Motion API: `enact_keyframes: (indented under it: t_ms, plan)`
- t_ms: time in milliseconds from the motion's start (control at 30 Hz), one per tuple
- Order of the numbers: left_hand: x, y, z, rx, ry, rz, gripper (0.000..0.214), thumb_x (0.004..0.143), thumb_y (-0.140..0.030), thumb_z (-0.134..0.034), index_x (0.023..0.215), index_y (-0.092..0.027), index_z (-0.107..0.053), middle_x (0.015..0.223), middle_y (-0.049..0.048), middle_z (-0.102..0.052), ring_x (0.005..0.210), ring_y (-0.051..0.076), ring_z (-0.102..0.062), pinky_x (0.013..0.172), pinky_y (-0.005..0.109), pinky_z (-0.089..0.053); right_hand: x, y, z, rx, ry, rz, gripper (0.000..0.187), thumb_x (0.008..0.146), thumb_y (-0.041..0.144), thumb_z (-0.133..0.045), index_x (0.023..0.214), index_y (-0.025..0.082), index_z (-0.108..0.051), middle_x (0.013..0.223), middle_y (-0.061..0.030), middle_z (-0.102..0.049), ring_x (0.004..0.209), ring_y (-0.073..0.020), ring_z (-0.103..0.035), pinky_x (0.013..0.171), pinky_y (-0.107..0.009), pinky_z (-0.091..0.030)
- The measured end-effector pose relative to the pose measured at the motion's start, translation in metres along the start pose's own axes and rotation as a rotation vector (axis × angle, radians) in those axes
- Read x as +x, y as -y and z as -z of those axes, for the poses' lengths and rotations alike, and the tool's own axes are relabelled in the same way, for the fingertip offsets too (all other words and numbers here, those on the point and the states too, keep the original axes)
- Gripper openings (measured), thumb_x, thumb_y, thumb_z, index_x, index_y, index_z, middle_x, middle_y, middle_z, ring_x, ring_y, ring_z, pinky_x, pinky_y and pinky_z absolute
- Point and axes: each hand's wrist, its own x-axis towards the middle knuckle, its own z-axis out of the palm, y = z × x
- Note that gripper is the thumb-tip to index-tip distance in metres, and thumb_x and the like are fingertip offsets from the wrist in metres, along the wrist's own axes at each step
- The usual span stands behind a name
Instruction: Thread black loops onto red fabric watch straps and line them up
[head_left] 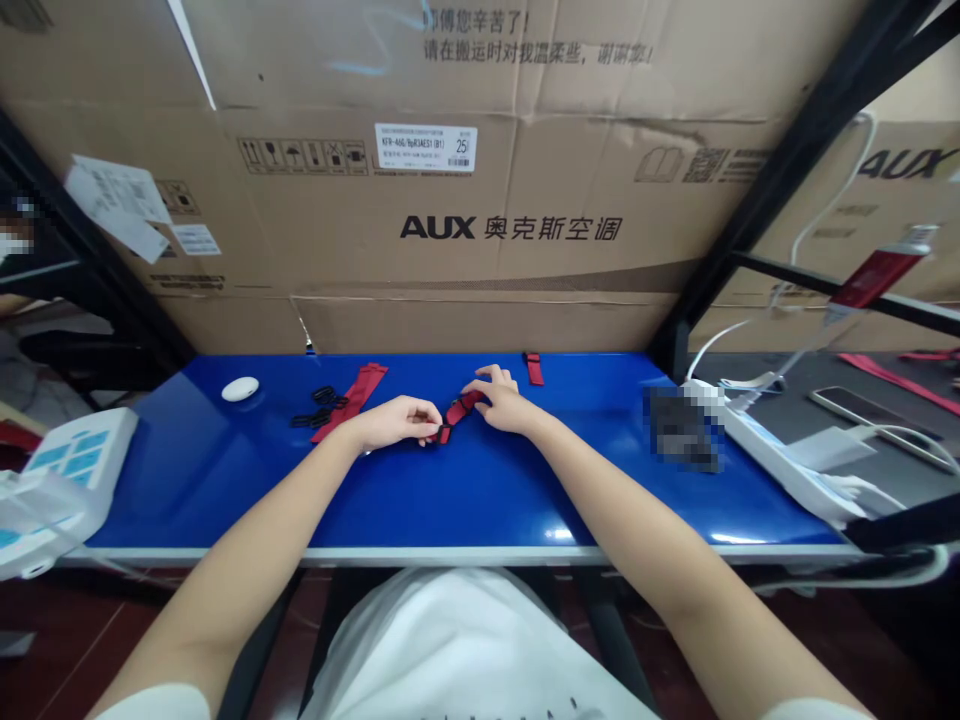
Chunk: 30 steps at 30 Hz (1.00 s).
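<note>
I have the strap, a short red band, in front of me over the blue table, between my two hands. My left hand is pinched shut, thumb and fingertips on the strap's near end, right by the black buckle. My right hand bends over the far end, its fingers on the webbing; I cannot tell whether they grip it or only rest there. The step in hand looks to me like working the strap at its buckle. I judge that the next move calls for a firm left pinch and a finer right-hand hold, with the webbing flat and untwisted.

Left of my hands lie red straps with black clips beside them; a small red piece sits at the back edge.

The carton behind reads "AUX 奥克斯空调". Its top lines read "师傅您辛苦了!" and "请在搬运时对我温柔些,谢谢您!". The white label shows "KFR-46G/BpR3AES1(B1)" and "25"; its finer print is too small. The other carton, at the right, also says "AUX". Print on the papers at the left is illegible to me.
</note>
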Motion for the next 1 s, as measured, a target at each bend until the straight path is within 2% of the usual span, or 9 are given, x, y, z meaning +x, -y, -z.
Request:
enact_keyframes:
  t_ms: [67,133,233,300,400,533,633,767,1000]
  plan:
    - [0.002,0.006,0.008,-0.01,-0.099,-0.036,0.029,0.075,-0.04,-0.074,0.084,-0.015,-0.063,0.075,0.0032,-0.065,0.063,0.012,-0.058,0.062,0.025,-0.047,0.001,-0.002,0.001,-0.012,-0.019,-0.039,0.018,0.075,0.015,-0.064,0.09,0.022,-0.068,0.117,-0.0115,-0.05,0.111,-0.0312,-0.043,0.092,-0.047,-0.036]
    - [0.006,0.014,0.013,-0.034,-0.272,-0.071,0.029,0.076,-0.041,-0.072,0.083,-0.016,-0.06,0.071,0.0015,-0.063,0.059,0.011,-0.055,0.057,0.023,-0.043,0.003,-0.002,0.002,0.023,-0.034,-0.088,0.003,0.076,0.018,-0.064,0.079,0.019,-0.066,0.099,-0.0101,-0.057,0.096,-0.0264,-0.05,0.085,-0.042,-0.039]
    - [0.013,0.021,0.016,-0.057,-0.506,-0.115,0.029,0.075,-0.041,-0.072,0.081,-0.016,-0.057,0.076,0.003,-0.064,0.057,0.01,-0.052,0.052,0.021,-0.039,0.003,0.002,0.006,0.185,-0.051,-0.146,0.002,0.076,0.017,-0.065,0.076,0.019,-0.064,0.069,-0.0024,-0.059,0.067,-0.0167,-0.052,0.069,-0.032,-0.041]
    - [0.016,0.019,0.013,-0.083,-0.555,-0.162,0.03,0.076,-0.041,-0.071,0.08,-0.017,-0.054,0.093,0.0067,-0.068,0.06,0.009,-0.052,0.05,0.021,-0.038,0.002,0.009,0.007,0.369,-0.061,-0.175,0.009,0.074,0.021,-0.068,0.083,0.02,-0.065,0.057,0.0025,-0.055,0.054,-0.0133,-0.048,0.059,-0.028,-0.039]
    - [0.018,0.012,0.002,-0.171,-0.498,-0.219,0.032,0.078,-0.042,-0.069,0.08,-0.018,-0.048,0.11,0.0087,-0.067,0.062,0.009,-0.056,0.049,0.021,-0.037,-0.001,0.025,0.01,0.766,0.034,-0.205,0.021,0.074,0.032,-0.071,0.089,0.018,-0.068,0.06,0.0007,-0.061,0.052,-0.013,-0.053,0.054,-0.027,-0.041]
    - [0.018,0.007,-0.012,-0.229,-0.42,-0.157,0.03,0.083,-0.043,-0.063,0.084,-0.02,-0.043,0.069,-0.0013,-0.061,0.05,0.011,-0.055,0.046,0.022,-0.036,-0.006,0.04,0.013,1.186,0.278,-0.149,0.04,0.069,0.039,-0.078,0.099,0.014,-0.07,0.087,-0.0089,-0.071,0.076,-0.0176,-0.065,0.069,-0.03,-0.049]
    - [0.019,0.008,-0.019,-0.173,-0.384,-0.144,0.03,0.088,-0.047,-0.056,0.084,-0.021,-0.041,0.064,-0.0048,-0.055,0.044,0.008,-0.049,0.044,0.021,-0.033,-0.007,0.039,0.014,1.105,0.262,-0.129,0.034,0.068,0.041,-0.078,0.086,0.014,-0.07,0.075,-0.0049,-0.068,0.066,-0.0142,-0.06,0.064,-0.028,-0.046]
    - [0.018,0.007,-0.024,-0.054,-0.397,-0.207,0.028,0.092,-0.046,-0.052,0.086,-0.021,-0.039,0.062,-0.0066,-0.051,0.045,0.007,-0.043,0.047,0.021,-0.031,-0.007,0.035,0.014,0.857,0.233,-0.091,0.033,0.077,0.047,-0.068,0.069,0.016,-0.064,0.055,0.0031,-0.052,0.052,-0.0094,-0.043,0.053,-0.026,-0.031]
    - [0.016,0.005,-0.029,0.06,-0.34,-0.27,0.022,0.095,-0.042,-0.046,0.091,-0.022,-0.039,0.065,-0.0072,-0.044,0.051,0.008,-0.042,0.053,0.021,-0.034,-0.008,0.038,0.018,0.774,0.237,0.002,0.026,0.077,0.042,-0.066,0.072,0.017,-0.066,0.076,0.0006,-0.058,0.065,-0.0115,-0.047,0.064,-0.027,-0.035]
